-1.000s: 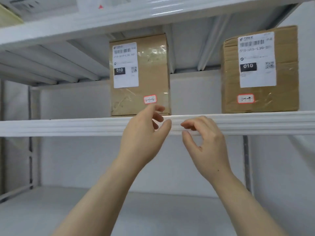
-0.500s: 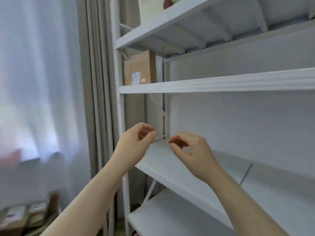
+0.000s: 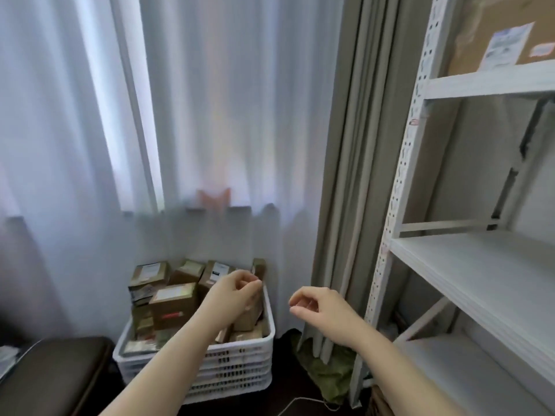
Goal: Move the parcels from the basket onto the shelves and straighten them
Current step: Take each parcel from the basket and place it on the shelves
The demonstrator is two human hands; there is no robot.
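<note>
A white slatted basket (image 3: 240, 364) stands on the floor below the curtain, heaped with several brown cardboard parcels (image 3: 174, 304). My left hand (image 3: 234, 292) hovers over the basket's right side, fingers loosely curled and holding nothing. My right hand (image 3: 321, 307) floats to the right of the basket, also curled and empty, in front of the shelf post. The white metal shelves (image 3: 480, 265) rise at the right. One brown parcel with a white label (image 3: 504, 37) stands on the upper shelf at the top right.
Sheer white curtains (image 3: 210, 115) and a grey drape (image 3: 354, 145) hang behind the basket. A dark padded seat (image 3: 51, 376) sits at the lower left. Green fabric (image 3: 327, 370) lies on the floor by the shelf post.
The view has swung left and down from the shelves to the basket. Both hands have come away from the shelf edge and dropped toward the basket, still empty.
</note>
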